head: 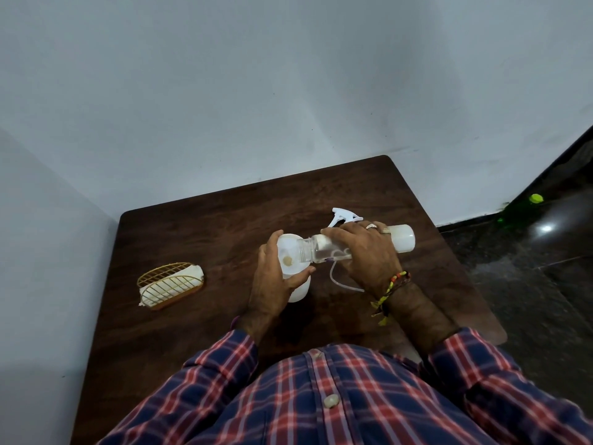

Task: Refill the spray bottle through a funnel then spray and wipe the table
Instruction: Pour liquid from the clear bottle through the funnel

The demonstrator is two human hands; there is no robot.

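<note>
A white spray bottle [300, 289] stands on the dark wooden table [205, 226] with a white funnel [288, 252] in its neck. My left hand [272, 281] wraps around the funnel and bottle top. My right hand [362, 252] grips a clear plastic bottle [402, 240], tipped on its side with its mouth over the funnel. The white trigger spray head [345, 216] lies on the table behind my right hand, and its thin tube [343, 281] curls on the table below that hand.
A gold wire holder [171, 287] with a white folded cloth stands on the table's left part. Grey walls close off the back and left. Dark shiny floor lies to the right, with a green object [536, 198] on it.
</note>
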